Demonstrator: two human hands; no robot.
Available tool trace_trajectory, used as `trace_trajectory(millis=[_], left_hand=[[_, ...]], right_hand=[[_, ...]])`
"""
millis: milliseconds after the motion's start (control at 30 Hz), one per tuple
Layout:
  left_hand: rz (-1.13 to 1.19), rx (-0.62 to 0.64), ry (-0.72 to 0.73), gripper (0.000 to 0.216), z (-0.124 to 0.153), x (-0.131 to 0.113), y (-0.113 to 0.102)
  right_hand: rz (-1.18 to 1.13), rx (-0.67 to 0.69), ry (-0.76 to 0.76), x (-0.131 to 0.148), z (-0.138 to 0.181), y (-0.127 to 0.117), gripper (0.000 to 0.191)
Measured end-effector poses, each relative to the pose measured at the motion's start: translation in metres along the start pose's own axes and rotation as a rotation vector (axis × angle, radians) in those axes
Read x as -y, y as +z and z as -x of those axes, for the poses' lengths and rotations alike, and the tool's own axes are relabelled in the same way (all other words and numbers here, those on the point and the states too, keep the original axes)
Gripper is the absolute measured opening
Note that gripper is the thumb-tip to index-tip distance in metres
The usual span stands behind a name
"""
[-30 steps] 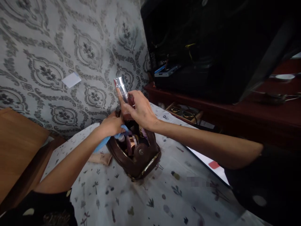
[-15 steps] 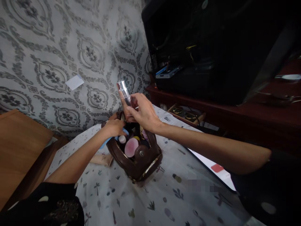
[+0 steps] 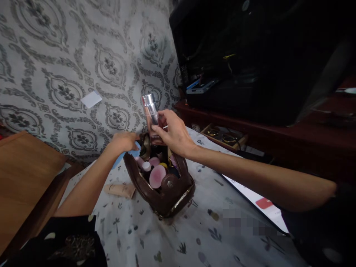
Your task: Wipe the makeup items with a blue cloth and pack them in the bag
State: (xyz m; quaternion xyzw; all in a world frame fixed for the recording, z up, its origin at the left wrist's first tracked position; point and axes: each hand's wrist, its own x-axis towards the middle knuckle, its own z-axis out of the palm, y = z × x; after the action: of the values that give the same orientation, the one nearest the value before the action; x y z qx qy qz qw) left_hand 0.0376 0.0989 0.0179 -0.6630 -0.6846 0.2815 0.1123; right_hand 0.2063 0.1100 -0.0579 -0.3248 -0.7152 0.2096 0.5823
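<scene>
The right hand (image 3: 176,133), near the centre of the frame, is closed around the lower part of a silver-capped bottle (image 3: 151,115), thumb on the near side. The left hand (image 3: 125,142), just left of it, has its fingers curled and seems to pinch a blue cloth (image 3: 135,149). The bottle leans slightly left above the far end of an open brown bag (image 3: 167,200); whether its base touches the bag is unclear. Handling it well likely means a firm, gentle grip, the bottle kept nearly upright, and the cloth held away from the opening so nothing snags. Inside the bag, in mid-frame, are a pink round item (image 3: 157,176), a white cap (image 3: 146,166) and something yellow (image 3: 163,165); deeper contents are too dark to tell. At right of centre, an open drawer (image 3: 244,142) holds gold-coloured rings (image 3: 228,138).
</scene>
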Motion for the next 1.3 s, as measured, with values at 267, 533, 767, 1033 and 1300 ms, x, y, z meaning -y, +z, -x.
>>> trace_trajectory(millis=[267, 533, 767, 1033, 1300], left_hand=[[-0.05, -0.052, -0.033, 0.035, 0.0, -0.006, 0.003], [0.139, -0.1, 0.457, 0.038, 0.056, -0.041, 0.007], [0.127, 0.037, 0.517, 0.033, 0.058, -0.041, 0.011], [0.024, 0.02, 0.451, 0.031, 0.061, -0.037, 0.007], [0.046, -0.038, 0.478, 0.032, 0.061, -0.03, 0.016]], right_hand=[[-0.011, 0.005, -0.007, -0.002, 0.002, 0.0, 0.027], [0.014, 0.023, -0.044, -0.001, 0.002, 0.001, 0.026], [0.263, 0.384, -0.045, 0.021, 0.002, -0.007, 0.016], [0.473, 0.767, -0.046, 0.038, 0.0, -0.008, 0.039], [0.597, 1.063, -0.1, 0.05, -0.011, 0.0, 0.04]])
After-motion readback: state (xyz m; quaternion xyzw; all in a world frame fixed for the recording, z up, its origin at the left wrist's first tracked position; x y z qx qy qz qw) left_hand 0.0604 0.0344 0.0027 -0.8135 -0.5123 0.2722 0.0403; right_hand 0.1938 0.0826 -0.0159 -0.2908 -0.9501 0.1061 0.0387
